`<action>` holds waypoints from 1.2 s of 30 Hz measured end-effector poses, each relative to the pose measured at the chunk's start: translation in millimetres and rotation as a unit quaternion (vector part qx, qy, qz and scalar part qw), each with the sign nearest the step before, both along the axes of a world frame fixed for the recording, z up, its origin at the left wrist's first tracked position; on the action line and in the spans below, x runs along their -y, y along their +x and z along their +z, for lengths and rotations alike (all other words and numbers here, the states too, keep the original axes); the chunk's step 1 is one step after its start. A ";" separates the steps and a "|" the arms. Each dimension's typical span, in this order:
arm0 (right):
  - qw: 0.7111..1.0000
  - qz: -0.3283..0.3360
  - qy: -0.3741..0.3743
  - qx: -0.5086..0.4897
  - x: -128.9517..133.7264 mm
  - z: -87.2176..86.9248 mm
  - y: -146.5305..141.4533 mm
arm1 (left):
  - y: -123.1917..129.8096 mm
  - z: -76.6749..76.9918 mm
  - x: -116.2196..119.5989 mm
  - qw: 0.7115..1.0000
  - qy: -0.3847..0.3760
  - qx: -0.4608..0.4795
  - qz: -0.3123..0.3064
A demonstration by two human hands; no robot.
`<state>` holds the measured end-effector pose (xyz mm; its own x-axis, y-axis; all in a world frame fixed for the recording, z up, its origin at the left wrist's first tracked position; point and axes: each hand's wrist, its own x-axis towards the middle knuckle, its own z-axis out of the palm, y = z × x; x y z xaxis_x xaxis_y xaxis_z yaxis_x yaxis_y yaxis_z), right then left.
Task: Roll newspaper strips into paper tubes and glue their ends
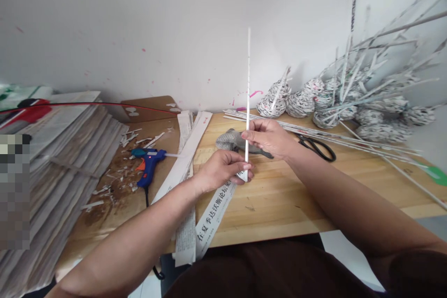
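Observation:
Between my hands stands a thin, upright tube of rolled newspaper (248, 84). My right hand (267, 138) pinches it partway up with thumb and fingers. Lower down, my left hand (226, 167) is closed on the bottom end, where the tube joins a printed newspaper strip (216, 212). That strip slants down and left past the table's front edge. Behind my hands lies a grey textured object (228, 138), partly hidden, whose kind I cannot make out.
More newspaper strips (186, 158) lie left of my hands. A blue glue gun (149, 165) rests beside paper scraps and a tall newspaper stack (66, 172). Black scissors (319, 147), loose paper tubes (349, 137) and woven paper shapes (302, 100) are at the right.

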<state>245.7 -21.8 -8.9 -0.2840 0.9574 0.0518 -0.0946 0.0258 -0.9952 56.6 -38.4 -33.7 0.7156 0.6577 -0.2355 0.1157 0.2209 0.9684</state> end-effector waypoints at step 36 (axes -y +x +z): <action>0.990 0.137 -0.032 0.024 -1.1 -5.8 5.3 | -0.7 0.0 -0.4 1.000 -0.005 0.023 -0.008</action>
<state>251.0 -20.7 -14.7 -0.5346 0.8447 -0.0274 -0.0411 -0.0584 -0.9974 55.9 -38.0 -33.7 0.7363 0.6437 -0.2084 0.0746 0.2289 0.9706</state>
